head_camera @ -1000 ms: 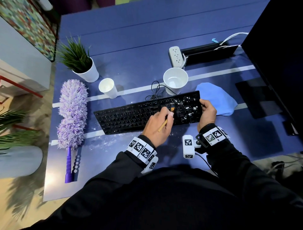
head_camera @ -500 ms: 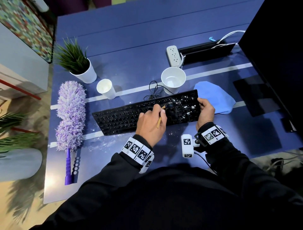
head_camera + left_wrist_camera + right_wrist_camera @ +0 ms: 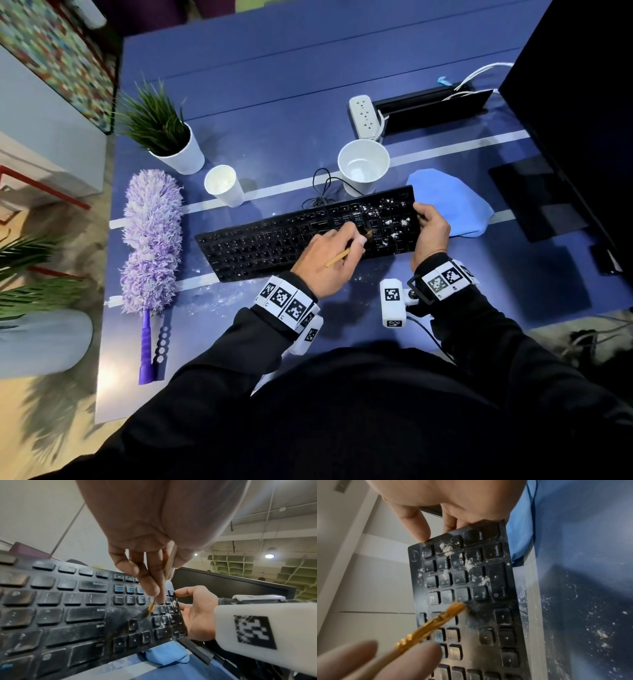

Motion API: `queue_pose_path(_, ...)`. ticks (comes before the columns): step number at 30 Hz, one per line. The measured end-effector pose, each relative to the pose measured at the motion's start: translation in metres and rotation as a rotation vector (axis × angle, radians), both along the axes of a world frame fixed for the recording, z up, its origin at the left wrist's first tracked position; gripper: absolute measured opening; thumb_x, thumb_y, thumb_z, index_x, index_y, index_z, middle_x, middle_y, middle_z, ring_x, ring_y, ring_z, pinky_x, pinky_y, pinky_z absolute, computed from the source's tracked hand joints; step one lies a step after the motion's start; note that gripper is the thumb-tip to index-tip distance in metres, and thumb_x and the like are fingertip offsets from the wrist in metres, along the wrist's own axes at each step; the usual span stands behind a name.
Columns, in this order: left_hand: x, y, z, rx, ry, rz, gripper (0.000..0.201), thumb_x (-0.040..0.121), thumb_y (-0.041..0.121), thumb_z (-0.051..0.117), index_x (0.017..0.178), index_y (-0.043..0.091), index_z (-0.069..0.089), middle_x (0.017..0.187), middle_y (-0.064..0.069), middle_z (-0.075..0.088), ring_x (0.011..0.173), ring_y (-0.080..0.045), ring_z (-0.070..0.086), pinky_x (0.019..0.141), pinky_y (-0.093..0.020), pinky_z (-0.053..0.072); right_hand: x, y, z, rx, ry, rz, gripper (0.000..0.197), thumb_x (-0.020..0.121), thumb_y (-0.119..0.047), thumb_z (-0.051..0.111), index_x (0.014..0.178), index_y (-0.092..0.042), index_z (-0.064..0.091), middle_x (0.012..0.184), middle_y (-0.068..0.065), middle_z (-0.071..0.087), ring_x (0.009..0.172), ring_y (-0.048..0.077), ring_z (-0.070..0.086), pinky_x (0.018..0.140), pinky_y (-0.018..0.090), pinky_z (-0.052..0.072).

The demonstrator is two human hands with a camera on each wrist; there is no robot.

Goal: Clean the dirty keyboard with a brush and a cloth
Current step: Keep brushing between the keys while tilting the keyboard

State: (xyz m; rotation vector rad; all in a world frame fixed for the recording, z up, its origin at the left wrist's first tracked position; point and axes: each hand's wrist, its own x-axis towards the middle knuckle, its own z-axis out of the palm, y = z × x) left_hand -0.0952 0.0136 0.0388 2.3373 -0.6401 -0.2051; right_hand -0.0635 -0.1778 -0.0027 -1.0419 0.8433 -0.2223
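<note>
The black keyboard point(image 3: 308, 236) lies across the centre of the head view on the blue table point(image 3: 274, 85). White powder covers its number-pad end, right of centre. The left hand point(image 3: 329, 262) pinches a thin wooden brush point(image 3: 339, 257) between thumb and curled fingers. The brush bristles touch the keys at the inner edge of the number pad; in the right wrist view the gold ferrule point(image 3: 440, 619) sits at centre frame. The right hand point(image 3: 430, 229) grips the right end of the keyboard, thumb on the top edge and fingers curled round the side. The blue cloth point(image 3: 452, 205) lies bunched on the table, touching the keyboard's right end and partly behind the right hand. Loose powder is scattered on the table below the keyboard.

A purple duster point(image 3: 150, 236) lies at the left of the frame. Two white cups point(image 3: 363, 164) stand above the keyboard.
</note>
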Motion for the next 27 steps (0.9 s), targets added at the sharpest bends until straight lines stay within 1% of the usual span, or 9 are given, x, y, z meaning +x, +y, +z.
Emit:
queue_pose_path(5,0.006,-0.003,0.012,-0.063,-0.076,0.127,0.022,0.102,0.034,0.033,0.089,0.019,0.042,0.081,0.0,0.068,0.077,-0.025,0.062,0.075,-0.045,0.049,0.001,0.005,0.006,0.019,-0.042,-0.005,0.011,0.063,-0.019,0.063,0.066,-0.011,0.071,0.076,0.009,0.063,0.08,0.025,0.058,0.081,0.037,0.046)
queue_pose_path(8,0.005,-0.003,0.0,0.003,0.0,0.071,0.026,0.099,0.041,0.031,0.09,0.019,0.041,0.079,-0.002,0.069,0.074,-0.027,0.065,0.07,-0.043,0.052,0.001,0.005,0.006,0.012,-0.037,-0.014,0.01,0.066,-0.017,0.063,0.067,-0.01,0.07,0.074,0.007,0.064,0.078,0.024,0.058,0.081,0.037,0.046)
queue_pose_path(11,-0.008,-0.002,-0.014,-0.044,0.095,0.015,0.03,0.099,0.043,0.032,0.09,0.018,0.045,0.081,-0.001,0.071,0.075,-0.024,0.068,0.067,-0.041,0.053,0.0,0.004,0.004,0.019,-0.031,-0.01,0.011,0.062,-0.02,0.063,0.065,-0.012,0.071,0.074,0.007,0.064,0.08,0.025,0.058,0.08,0.038,0.046)
queue_pose_path(14,-0.015,0.0,-0.017,-0.086,0.037,0.058,0.027,0.101,0.04,0.034,0.091,0.018,0.047,0.083,0.001,0.068,0.077,-0.023,0.064,0.069,-0.042,0.051,0.0,0.004,0.006,0.008,-0.035,-0.003,0.01,0.062,-0.02,0.063,0.063,-0.013,0.07,0.072,0.005,0.063,0.079,0.024,0.057,0.079,0.036,0.045)
queue_pose_path(18,-0.016,0.001,-0.015,-0.081,0.054,0.066,0.026,0.101,0.041,0.034,0.089,0.02,0.043,0.085,0.002,0.07,0.076,-0.021,0.065,0.068,-0.041,0.051,0.0,0.001,0.004,-0.007,-0.023,0.018,0.012,0.06,-0.024,0.066,0.063,-0.014,0.073,0.076,0.007,0.063,0.079,0.024,0.057,0.08,0.038,0.045)
queue_pose_path(21,-0.013,0.006,-0.007,-0.081,-0.052,0.159,0.024,0.101,0.04,0.032,0.087,0.023,0.04,0.081,0.002,0.069,0.07,-0.022,0.064,0.065,-0.042,0.051,0.0,0.001,0.003,-0.015,-0.026,0.018,0.01,0.063,-0.021,0.065,0.06,-0.015,0.073,0.074,0.005,0.064,0.079,0.023,0.057,0.079,0.036,0.046)
queue_pose_path(24,-0.007,0.009,0.006,-0.053,-0.143,0.241,0.017,0.102,0.033,0.034,0.088,0.025,0.039,0.083,0.003,0.069,0.076,-0.025,0.063,0.074,-0.044,0.048,0.0,0.002,0.006,-0.018,-0.025,0.012,0.013,0.069,-0.017,0.064,0.059,-0.016,0.072,0.071,0.003,0.062,0.075,0.021,0.056,0.076,0.034,0.046)
queue_pose_path(26,-0.002,0.006,0.008,-0.05,-0.126,0.229,0.016,0.102,0.034,0.034,0.087,0.028,0.035,0.082,-0.001,0.068,0.079,-0.027,0.062,0.076,-0.046,0.048,0.0,0.002,0.007,-0.03,-0.033,0.016,0.016,0.073,-0.014,0.062,0.06,-0.016,0.072,0.068,0.0,0.064,0.073,0.018,0.058,0.076,0.032,0.047)
queue_pose_path(27,0.001,0.004,0.008,-0.059,-0.109,0.213,0.017,0.102,0.034,0.033,0.087,0.027,0.036,0.082,-0.003,0.068,0.078,-0.027,0.062,0.075,-0.046,0.049,0.0,0.003,0.007,-0.032,-0.038,0.02,0.014,0.07,-0.016,0.062,0.061,-0.016,0.072,0.069,0.0,0.065,0.075,0.019,0.059,0.077,0.032,0.047)
